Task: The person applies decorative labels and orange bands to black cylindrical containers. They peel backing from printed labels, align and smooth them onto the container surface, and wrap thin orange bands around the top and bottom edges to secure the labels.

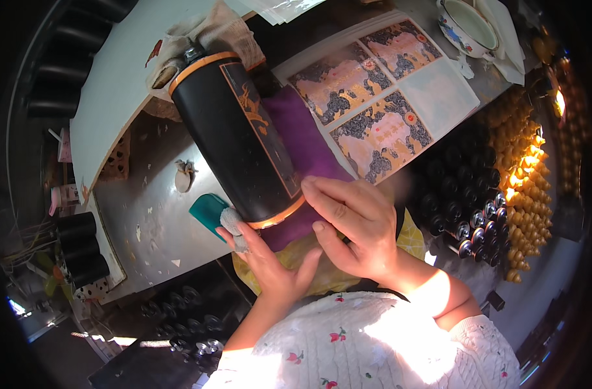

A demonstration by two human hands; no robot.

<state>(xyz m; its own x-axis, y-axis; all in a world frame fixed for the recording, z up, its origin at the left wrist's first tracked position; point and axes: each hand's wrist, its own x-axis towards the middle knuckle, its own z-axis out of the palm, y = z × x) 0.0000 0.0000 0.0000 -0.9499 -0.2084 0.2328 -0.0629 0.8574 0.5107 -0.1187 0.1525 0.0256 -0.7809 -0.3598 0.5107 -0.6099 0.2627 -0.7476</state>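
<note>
The cylinder, black with a copper-coloured band at either end, is lying slantwise before the person, partly over a purple cloth. Its far end is resting by a beige cloth.

Progress: both bands are sitting in place, and a gold-figured panel is running along the side. Its lower end appears to be lying flat; whether every edge is holding cannot be determined. Finishing at that lower end is, in this judgement, remaining.

The right hand is bringing its index fingertip against the panel's lower corner; its thumb is standing slightly apart, nothing showing between. The left hand, two fingers wrapped in grey, is spreading its thumb wide while the fingers are meeting the near end.

Surroundings: a teal scraper is lying just beside the left fingers, possibly obstructing them; any contact is not showing clearly. A printed sheet is occupying the right side, three quarters bearing pictures. Beyond it, a bowl is standing. Gold pieces are crowding the far right.
</note>
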